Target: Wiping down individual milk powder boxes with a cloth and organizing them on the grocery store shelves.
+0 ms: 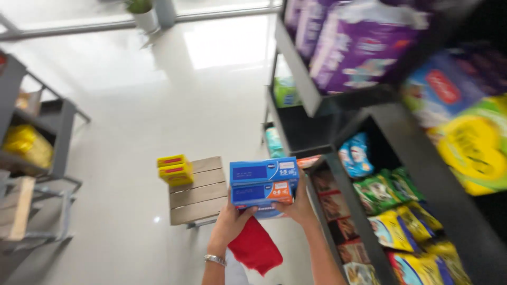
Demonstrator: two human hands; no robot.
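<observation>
— Where are we with these boxes?

— We have a stack of blue boxes held up between both hands, out in front of us and just left of the dark shelf. Our left hand is cupped under the stack's lower left corner, fingers wrapped up onto the front. Our right hand is pressed flat to the right end, thumb on the front.

— So both hands are closed on it?

— Yes, clamped from two sides. A red cloth hangs below our left wrist; we cannot tell what holds it.

— And around us?

— A small wooden table stands on the pale floor behind the stack, with two yellow boxes sitting at its far left corner. The shelf to our right is full of snack bags, with purple packs higher up.

— Which step would we call this?

— We judge it as carrying: the stack is in the air, touching neither table nor shelf.

— What does setting it down call for?

— Keeping both boxes level and squeezed together so the top one doesn't slide, and finding a flat, free spot.
</observation>
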